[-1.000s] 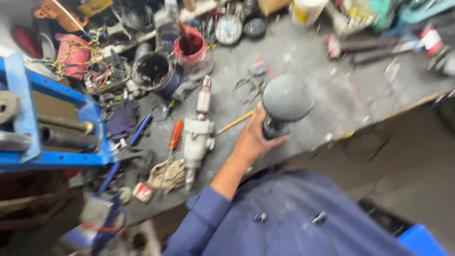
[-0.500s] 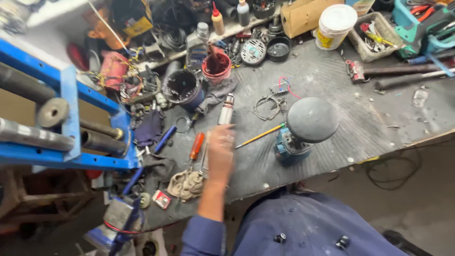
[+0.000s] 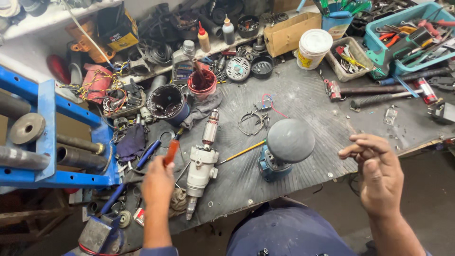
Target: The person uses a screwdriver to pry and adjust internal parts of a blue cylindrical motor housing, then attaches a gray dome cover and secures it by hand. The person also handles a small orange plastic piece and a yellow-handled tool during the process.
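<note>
My left hand (image 3: 158, 182) is closed around the orange handle of a screwdriver (image 3: 170, 151) at the bench's near left. Just right of it lies a white gear housing with a copper-wound armature (image 3: 203, 163) sticking out of its far end. A thin yellow-handled tool (image 3: 242, 151) lies between that and a blue motor body with a round grey cap (image 3: 286, 144) standing mid-bench. My right hand (image 3: 377, 173) hovers empty off the bench's front edge at right, fingers loosely curled and apart.
A dark rubber mat (image 3: 313, 102) covers the bench. A blue press frame (image 3: 47, 137) stands at left. A dark paint can (image 3: 167, 102), a red cup (image 3: 202, 83), a white tub (image 3: 313, 47), a cardboard box (image 3: 290, 31) and a teal tool tray (image 3: 407, 35) crowd the back.
My left hand left the grey-capped motor, swept left and took hold of the orange-handled screwdriver. My right hand has come into view at right. The camera tilted up.
</note>
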